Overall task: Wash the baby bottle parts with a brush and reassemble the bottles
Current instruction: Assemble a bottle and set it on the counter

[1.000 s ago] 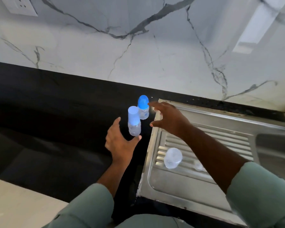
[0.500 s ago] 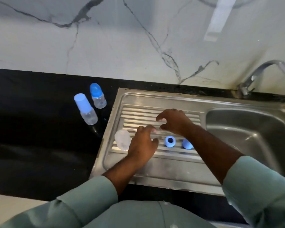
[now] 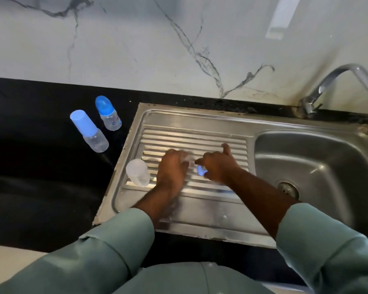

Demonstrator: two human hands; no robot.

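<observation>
Both hands are low over the steel drainboard (image 3: pixel 179 124). My left hand (image 3: pixel 172 169) curls round a clear bottle part (image 3: pixel 187 158) that shows only as a pale blur at the fingertips. Just to its right, my right hand (image 3: pixel 218 166) grips a blue screw ring (image 3: pixel 200 170), mostly hidden under the fingers. A clear cup-shaped cap (image 3: pixel 138 172) stands on the drainboard left of my left hand. Two assembled bottles stand on the black counter: one with a pale blue cylindrical cap (image 3: pixel 89 131), one with a blue domed cap (image 3: pixel 108 113).
The sink basin (image 3: pixel 306 158) with its drain lies to the right, under a chrome tap (image 3: pixel 336 81) at the back corner. A marble wall runs behind. The black counter (image 3: pixel 40 166) stretches left of the drainboard.
The view has swung right from the counter to the sink. Both hands left the two assembled bottles and came down onto the drainboard, closing on the clear part and the blue ring.
</observation>
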